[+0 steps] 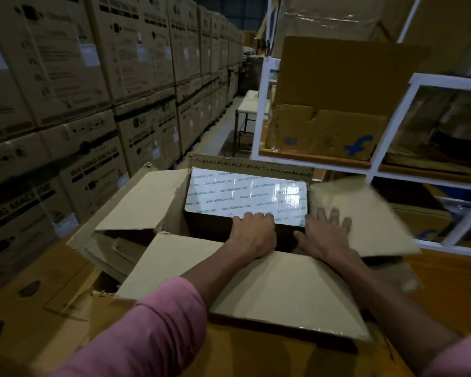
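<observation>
Fingers [256, 216] of the left hand [252, 235] are curled over the near top edge of a rectangular parcel wrapped in glossy white tape printed with green lettering [245, 194], so that the edge is gripped from above; the thumb cannot be made out. The fingers [335, 217] of the right hand [325, 236] are spread and held straight, pressed flat against the inner face of the plain brown right-hand flap [370, 221], which is blurred and tilted outward; nothing is held by this hand. The parcel is seen lying inside a large open brown corrugated cardboard carton [250, 161], set against its far wall and toward its right side, with its taped top just under the rim. The left-hand flap [144, 200] is folded partly inward over the dark hollow beside the parcel, and the near flap [269, 289] is laid toward the person and crossed by both forearms. A rolled pink sleeve [158, 330] is worn on the left arm, and a strip of the same pink is visible at the lower right corner. To the left, tall stacks of printed brown washing-machine cartons [74, 77] are ranged along an aisle. To the right, a white metal shelf rack [259, 104] is loaded with worn boxes, among them a brown carton marked with a blue logo [326, 134]. A small white table [249, 102] is seen farther down the aisle, behind the rack
</observation>
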A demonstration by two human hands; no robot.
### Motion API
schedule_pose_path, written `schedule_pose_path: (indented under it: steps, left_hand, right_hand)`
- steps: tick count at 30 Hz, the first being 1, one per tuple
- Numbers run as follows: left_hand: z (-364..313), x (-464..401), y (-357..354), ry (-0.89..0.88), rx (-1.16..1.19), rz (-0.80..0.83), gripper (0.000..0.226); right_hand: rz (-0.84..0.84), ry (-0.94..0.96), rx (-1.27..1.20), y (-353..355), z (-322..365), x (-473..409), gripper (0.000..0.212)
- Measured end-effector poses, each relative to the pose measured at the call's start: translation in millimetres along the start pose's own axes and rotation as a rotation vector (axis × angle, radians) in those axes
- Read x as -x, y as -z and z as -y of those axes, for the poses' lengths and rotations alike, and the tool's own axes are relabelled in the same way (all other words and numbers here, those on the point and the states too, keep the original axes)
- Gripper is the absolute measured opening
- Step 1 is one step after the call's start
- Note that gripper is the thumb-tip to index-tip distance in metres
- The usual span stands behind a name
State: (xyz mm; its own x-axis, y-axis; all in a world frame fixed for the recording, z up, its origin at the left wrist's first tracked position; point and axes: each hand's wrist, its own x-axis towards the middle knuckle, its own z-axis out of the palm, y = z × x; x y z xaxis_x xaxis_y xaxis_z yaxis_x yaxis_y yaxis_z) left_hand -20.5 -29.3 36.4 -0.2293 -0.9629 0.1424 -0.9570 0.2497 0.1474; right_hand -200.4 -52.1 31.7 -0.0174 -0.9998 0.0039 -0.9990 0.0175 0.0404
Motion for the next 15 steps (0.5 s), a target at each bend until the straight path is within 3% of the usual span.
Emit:
schedule_pose_path:
  steps: [6, 11, 12, 15]
  left_hand:
    - [-6.0, -14.2, -5.5, 0.023, 0.014, -0.009, 0.026]
    - [-5.7, -24.7, -10.1, 0.097, -0.013, 0.033, 0.026]
    - [-5.4, -26.2, -10.5, 0.121, -0.017, 0.059, 0.027]
    - [-4.5, -28.4, -11.4, 0.191, 0.003, 0.163, 0.03]
  right_hand:
    - [0.087, 0.03, -0.046, -8.6, -12.5, -11.1, 0.065]
    - [-0.122, 0.325, 0.058, -13.5, -7.5, -18.2, 0.044]
    - [-0.099, 0.409, 0.046, -12.7, -5.1, -22.1, 0.039]
    - [0.273, 0.472, -0.023, -7.9, 9.8, -28.1, 0.033]
